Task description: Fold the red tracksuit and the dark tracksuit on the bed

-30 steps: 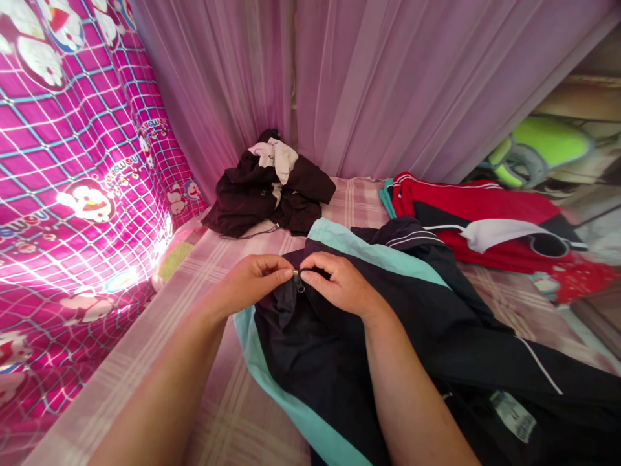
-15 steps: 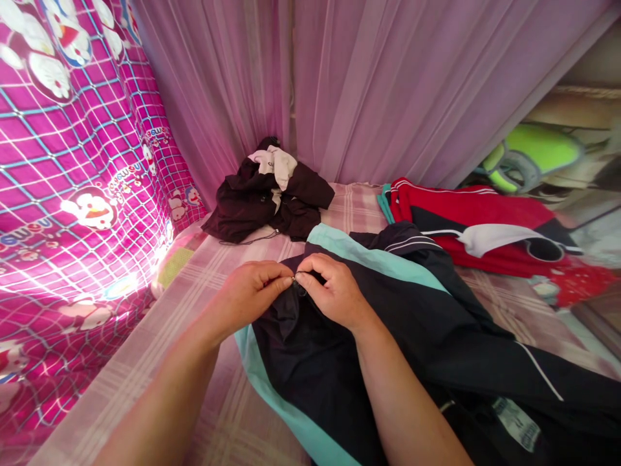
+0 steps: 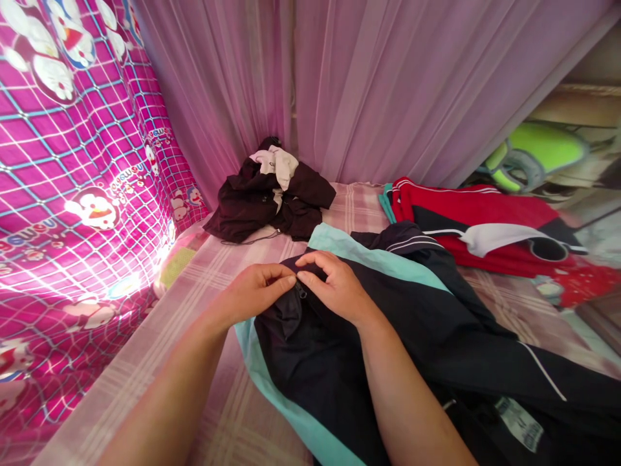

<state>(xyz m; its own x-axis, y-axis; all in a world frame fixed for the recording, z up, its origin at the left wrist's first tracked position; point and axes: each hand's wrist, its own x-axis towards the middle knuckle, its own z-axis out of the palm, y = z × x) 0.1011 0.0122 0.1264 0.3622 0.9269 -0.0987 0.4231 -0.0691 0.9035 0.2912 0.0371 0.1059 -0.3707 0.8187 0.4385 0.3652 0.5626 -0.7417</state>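
Dark garment (image 3: 417,310) is lying across the plaid sheet (image 3: 242,401).
I am judging it light, soft and possibly slippery, the edges beside the zip (image 3: 301,290) offering the surest hold. Left hand (image 3: 257,289) is pinching one edge; right hand (image 3: 336,285) is curling opposite, thumb and forefinger slightly parted, whether gripping I cannot tell.

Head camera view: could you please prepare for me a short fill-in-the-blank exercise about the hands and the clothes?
The left hand and the right hand are at the dark garment's ____, whose pull shows close to the fingertips.
The white cloth lies on ____ of the crumpled dark clothes.
The folded garment right of these clothes is mainly ____.

Missing words: zipper; top; red.
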